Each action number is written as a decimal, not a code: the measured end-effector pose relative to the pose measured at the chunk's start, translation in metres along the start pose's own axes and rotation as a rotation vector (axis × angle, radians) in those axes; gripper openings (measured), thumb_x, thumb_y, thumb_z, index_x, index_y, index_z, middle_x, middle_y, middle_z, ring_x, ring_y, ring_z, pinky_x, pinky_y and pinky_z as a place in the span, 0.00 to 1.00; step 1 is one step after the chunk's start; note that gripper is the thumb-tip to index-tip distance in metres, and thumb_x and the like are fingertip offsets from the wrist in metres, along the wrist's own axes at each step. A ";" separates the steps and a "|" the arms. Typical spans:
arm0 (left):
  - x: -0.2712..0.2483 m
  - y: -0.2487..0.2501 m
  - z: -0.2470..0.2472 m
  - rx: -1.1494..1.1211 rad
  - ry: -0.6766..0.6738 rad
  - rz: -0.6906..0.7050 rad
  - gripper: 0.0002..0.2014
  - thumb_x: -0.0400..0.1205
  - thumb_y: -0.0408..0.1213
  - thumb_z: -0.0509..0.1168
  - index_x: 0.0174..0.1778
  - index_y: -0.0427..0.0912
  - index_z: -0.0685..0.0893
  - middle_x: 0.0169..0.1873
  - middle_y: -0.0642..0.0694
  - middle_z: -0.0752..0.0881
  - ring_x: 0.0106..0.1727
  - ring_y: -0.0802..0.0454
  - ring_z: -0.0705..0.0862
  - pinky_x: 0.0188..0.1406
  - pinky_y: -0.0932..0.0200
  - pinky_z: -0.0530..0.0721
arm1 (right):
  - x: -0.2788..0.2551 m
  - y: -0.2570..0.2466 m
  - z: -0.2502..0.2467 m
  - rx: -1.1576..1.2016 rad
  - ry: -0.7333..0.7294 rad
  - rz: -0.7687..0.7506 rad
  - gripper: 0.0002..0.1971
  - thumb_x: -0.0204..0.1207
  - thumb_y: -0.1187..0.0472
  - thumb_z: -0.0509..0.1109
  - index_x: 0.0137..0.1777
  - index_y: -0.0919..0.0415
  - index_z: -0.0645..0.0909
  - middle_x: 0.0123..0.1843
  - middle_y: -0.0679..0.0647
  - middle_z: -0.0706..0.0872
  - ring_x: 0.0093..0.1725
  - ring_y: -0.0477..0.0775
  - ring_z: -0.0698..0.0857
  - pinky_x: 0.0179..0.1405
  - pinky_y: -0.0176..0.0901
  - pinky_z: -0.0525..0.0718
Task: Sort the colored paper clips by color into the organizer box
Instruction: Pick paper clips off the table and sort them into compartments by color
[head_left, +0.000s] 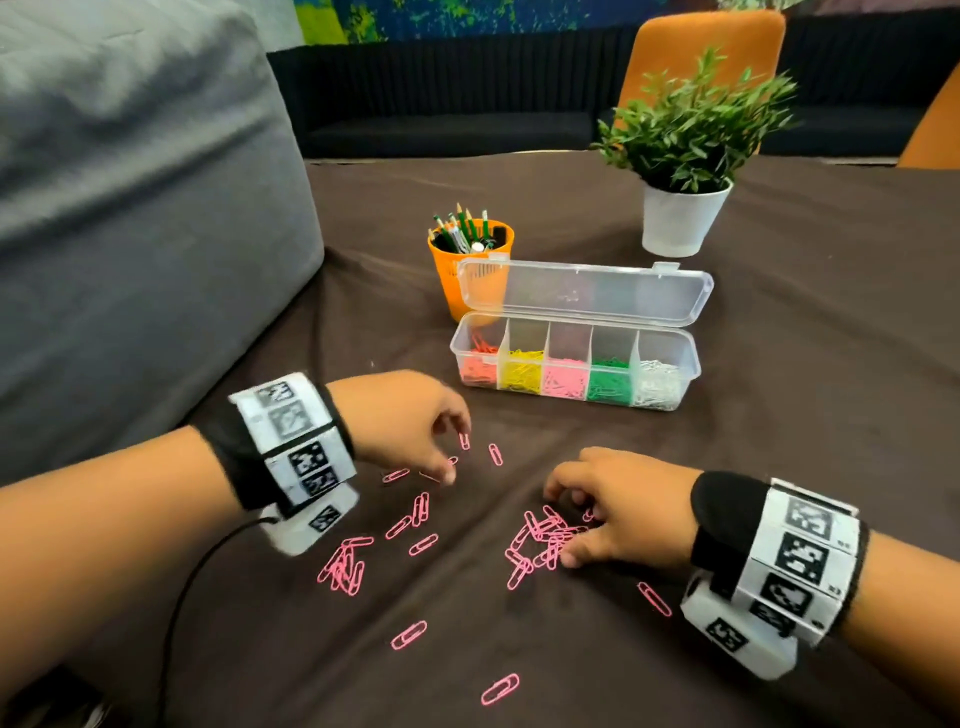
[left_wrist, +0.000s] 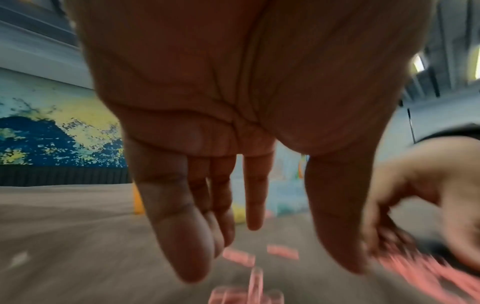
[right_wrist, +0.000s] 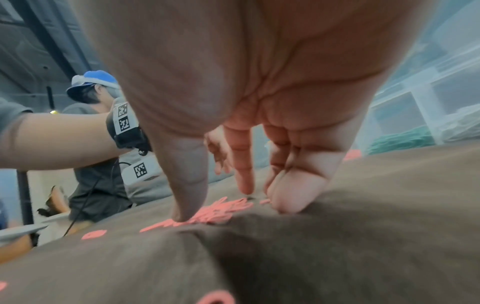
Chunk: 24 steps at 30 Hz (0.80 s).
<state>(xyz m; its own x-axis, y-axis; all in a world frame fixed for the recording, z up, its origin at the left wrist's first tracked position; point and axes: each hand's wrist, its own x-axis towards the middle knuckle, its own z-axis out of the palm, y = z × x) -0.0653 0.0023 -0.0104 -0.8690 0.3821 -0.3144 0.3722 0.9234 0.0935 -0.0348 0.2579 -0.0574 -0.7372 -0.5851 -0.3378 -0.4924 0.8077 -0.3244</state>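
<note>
Loose pink paper clips lie on the brown cloth (head_left: 779, 441), with one heap (head_left: 543, 535) under my right hand and another cluster (head_left: 345, 564) near my left wrist. The clear organizer box (head_left: 697, 358) stands behind them with its lid (head_left: 582, 291) up; its compartments hold red, yellow, pink, green and white clips. My left hand (head_left: 454, 457) hovers over a few single clips with fingers hanging straight and thumb apart, holding nothing (left_wrist: 272, 257). My right hand (head_left: 558, 525) rests on the heap, thumb tip and fingertips touching clips and cloth (right_wrist: 215, 205).
An orange pencil cup (head_left: 470, 260) stands behind the box's left end. A potted plant (head_left: 680, 218) is at the back right. A grey cushion (head_left: 130, 208) fills the left side. A black cable (head_left: 182, 597) trails from my left wrist. Another person (right_wrist: 88, 92) is behind.
</note>
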 end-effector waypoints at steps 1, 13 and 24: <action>-0.013 -0.006 0.010 0.050 -0.070 -0.025 0.37 0.64 0.64 0.78 0.70 0.60 0.80 0.56 0.56 0.83 0.56 0.56 0.84 0.59 0.56 0.82 | 0.002 -0.002 0.002 -0.015 -0.007 -0.021 0.28 0.66 0.39 0.78 0.65 0.41 0.77 0.52 0.43 0.76 0.48 0.45 0.79 0.56 0.44 0.81; -0.067 -0.004 0.072 0.028 -0.014 0.140 0.09 0.78 0.43 0.66 0.52 0.55 0.87 0.50 0.56 0.84 0.52 0.54 0.83 0.53 0.56 0.81 | 0.013 -0.010 -0.022 0.022 0.179 -0.121 0.02 0.76 0.50 0.74 0.44 0.46 0.85 0.36 0.40 0.87 0.37 0.39 0.83 0.42 0.34 0.81; 0.001 0.013 0.013 -0.451 0.289 0.042 0.03 0.75 0.36 0.76 0.42 0.48 0.93 0.35 0.61 0.91 0.35 0.73 0.85 0.40 0.72 0.81 | 0.089 0.047 -0.099 0.179 0.465 0.188 0.14 0.62 0.58 0.86 0.47 0.55 0.89 0.42 0.47 0.91 0.44 0.47 0.89 0.51 0.42 0.86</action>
<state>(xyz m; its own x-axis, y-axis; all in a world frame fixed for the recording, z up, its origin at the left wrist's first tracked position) -0.0569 0.0140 -0.0221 -0.9343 0.3547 -0.0349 0.2869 0.8066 0.5168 -0.1693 0.2508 -0.0154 -0.9524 -0.3046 0.0094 -0.2753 0.8468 -0.4551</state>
